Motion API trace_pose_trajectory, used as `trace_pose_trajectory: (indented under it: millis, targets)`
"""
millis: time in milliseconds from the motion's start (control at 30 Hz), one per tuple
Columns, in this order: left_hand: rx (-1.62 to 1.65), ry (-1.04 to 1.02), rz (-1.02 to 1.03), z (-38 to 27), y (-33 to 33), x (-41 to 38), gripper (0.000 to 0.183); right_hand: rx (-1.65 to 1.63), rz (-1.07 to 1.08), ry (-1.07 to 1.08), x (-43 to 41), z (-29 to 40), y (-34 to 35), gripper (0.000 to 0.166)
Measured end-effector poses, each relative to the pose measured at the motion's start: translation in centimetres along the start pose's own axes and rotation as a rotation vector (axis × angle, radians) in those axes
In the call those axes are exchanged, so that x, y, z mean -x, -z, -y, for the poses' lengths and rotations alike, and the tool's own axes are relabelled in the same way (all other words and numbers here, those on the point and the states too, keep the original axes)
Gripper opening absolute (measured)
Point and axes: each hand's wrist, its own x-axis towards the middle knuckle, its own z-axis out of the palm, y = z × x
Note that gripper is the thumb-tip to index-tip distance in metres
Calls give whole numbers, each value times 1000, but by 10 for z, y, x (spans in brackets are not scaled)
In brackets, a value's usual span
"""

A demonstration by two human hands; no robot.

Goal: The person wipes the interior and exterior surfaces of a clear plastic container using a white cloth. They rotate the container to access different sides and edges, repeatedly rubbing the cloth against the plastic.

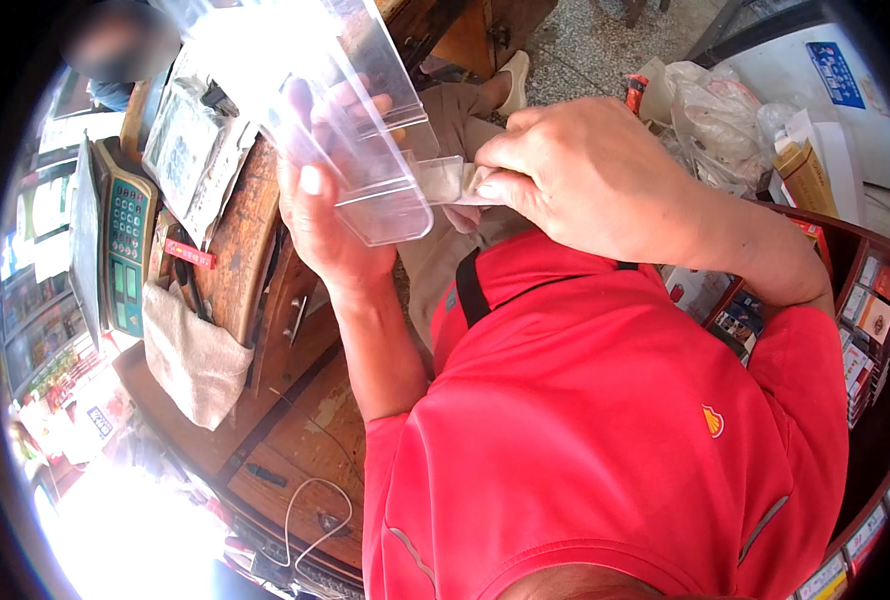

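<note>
A clear plastic display rack (381,176) with stepped panels is held up in front of my torso. My left hand (325,217) grips it from below and behind. The left thumb lies on the near side, and the fingers show through the plastic. My right hand (587,176) pinches a pale cloth or wipe (478,184) around a narrow projecting strip at the rack's right end. Most of that cloth is hidden by the fingers. Glare washes out the upper part of the rack.
To the left, a wooden desk (242,217) carries a green-keyed scale (126,240), a beige towel (189,352) and a plastic-covered stack (189,142). A white cable (317,487) lies below. At right are crumpled plastic bags (715,120) and a shelf of small boxes (869,315). A person is at upper left.
</note>
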Motion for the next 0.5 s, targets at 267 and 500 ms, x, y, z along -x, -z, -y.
trace_pose_trajectory:
  millis: [267,500]
  targets:
    - [-115,-75,-2,-2,-14,4,86,-189,-237,-2,-1,-7,-35,19]
    - [11,-12,88,-3,1,-1,83,-190,-117,-33,-6,-5,-25,21]
